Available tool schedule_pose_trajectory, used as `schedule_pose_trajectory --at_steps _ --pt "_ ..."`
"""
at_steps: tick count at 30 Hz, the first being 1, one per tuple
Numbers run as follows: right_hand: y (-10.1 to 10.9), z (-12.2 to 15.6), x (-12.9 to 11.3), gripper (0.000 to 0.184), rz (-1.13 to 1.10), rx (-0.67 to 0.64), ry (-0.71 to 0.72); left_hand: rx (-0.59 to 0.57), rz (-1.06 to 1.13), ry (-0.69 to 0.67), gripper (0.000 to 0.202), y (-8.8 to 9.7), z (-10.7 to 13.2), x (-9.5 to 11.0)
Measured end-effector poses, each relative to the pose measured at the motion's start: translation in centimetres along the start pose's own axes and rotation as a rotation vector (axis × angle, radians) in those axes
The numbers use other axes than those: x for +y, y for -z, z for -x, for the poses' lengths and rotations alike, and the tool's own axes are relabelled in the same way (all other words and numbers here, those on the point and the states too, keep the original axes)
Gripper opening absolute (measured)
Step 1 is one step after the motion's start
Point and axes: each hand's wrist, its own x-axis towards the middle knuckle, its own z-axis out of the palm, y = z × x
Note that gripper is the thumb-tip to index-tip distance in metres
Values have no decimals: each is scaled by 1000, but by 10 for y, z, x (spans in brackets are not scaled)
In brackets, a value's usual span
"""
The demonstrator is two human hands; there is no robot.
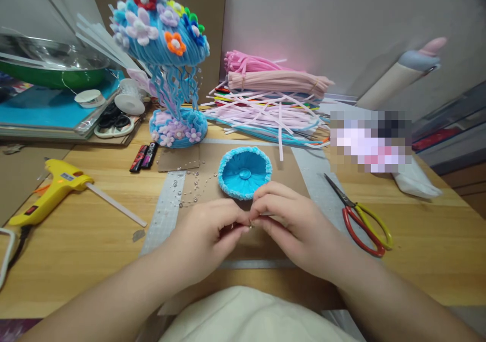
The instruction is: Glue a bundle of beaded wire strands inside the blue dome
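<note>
A person's left hand (210,230) and right hand (290,223) meet at the fingertips, pinching a tiny piece (250,225) near the front edge of a wooden table (429,241), just short of a blue bowl (243,161). A glue gun (63,187) lies toward the left edge, scissors (353,205) toward the right; fuzzy stems (273,104) heap along the back.

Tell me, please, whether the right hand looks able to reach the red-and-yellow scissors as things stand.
Probably yes: the scissors lie right of the right hand, with nothing visible on top or standing in between. Its fingers, though, seem to pinch something tiny, so they might need freeing first.
</note>
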Motion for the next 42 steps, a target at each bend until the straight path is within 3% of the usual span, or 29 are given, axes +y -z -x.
schedule_pose_trajectory --at_steps 4,9,14,18,22,26,30,42 --pt "6 -3 1 18 -203 -15 -101 7 165 67 12 9 0 6" --pt "5 -4 -2 16 -293 0 -119 85 385 148 9 8 1 8" --pt "-2 -3 -4 14 -317 76 -113 143 702 286 5 2 0 2" --pt "-11 -3 -5 9 -397 156 -195 196 750 308 6 0 -2 1" --pt "-18 -2 -3 4 -496 170 -273 252 585 219 7 0 -3 4" --pt "-23 1 0 5 -589 136 -355 346 157 -49 10 -1 1 3" --pt "-24 -1 0 6 -562 191 -322 385 -31 -259 19 -3 5 -1" --pt "-26 0 1 9 -544 221 -367 509 -363 -419 18 -5 11 -9"
